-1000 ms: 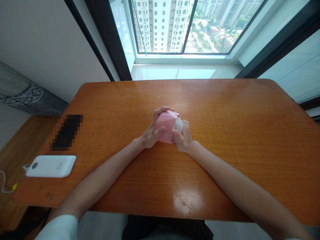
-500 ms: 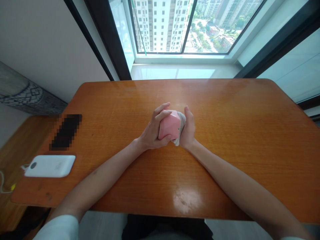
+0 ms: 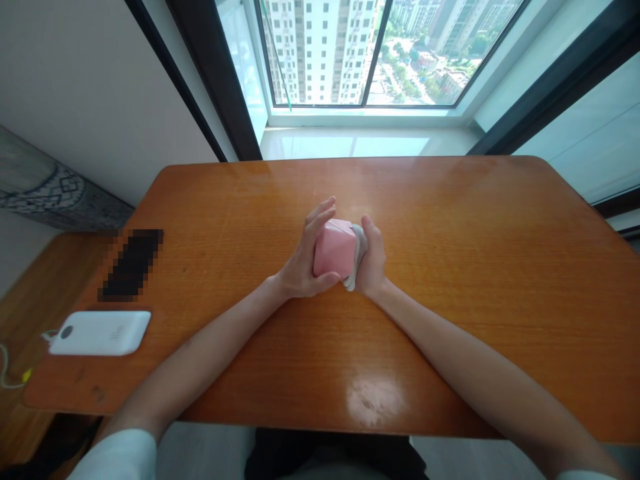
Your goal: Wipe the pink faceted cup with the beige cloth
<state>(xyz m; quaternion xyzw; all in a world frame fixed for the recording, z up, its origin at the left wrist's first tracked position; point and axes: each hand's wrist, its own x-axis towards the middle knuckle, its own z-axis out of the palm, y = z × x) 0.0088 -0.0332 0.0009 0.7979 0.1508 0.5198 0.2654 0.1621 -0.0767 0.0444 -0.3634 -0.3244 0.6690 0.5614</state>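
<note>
A small pink box-like object (image 3: 334, 249) is held upright above the middle of the orange wooden table (image 3: 450, 220). My left hand (image 3: 303, 264) wraps round its left side, fingers curled over the top and thumb underneath. My right hand (image 3: 373, 261) presses against its right side, where a pale grey-white piece (image 3: 356, 248) sticks out between the pink object and my palm. What that pale piece is cannot be made out.
A white power bank (image 3: 100, 333) with a cable lies near the table's left front corner. A dark pixelated rectangle (image 3: 132, 264) lies just behind it. A lower wooden surface (image 3: 25, 293) adjoins the table on the left. Large windows stand beyond the far edge.
The pink object has been turned in my hands, its open flaps no longer showing. My right hand went from a fist in front of it to lying flat against its right side.
</note>
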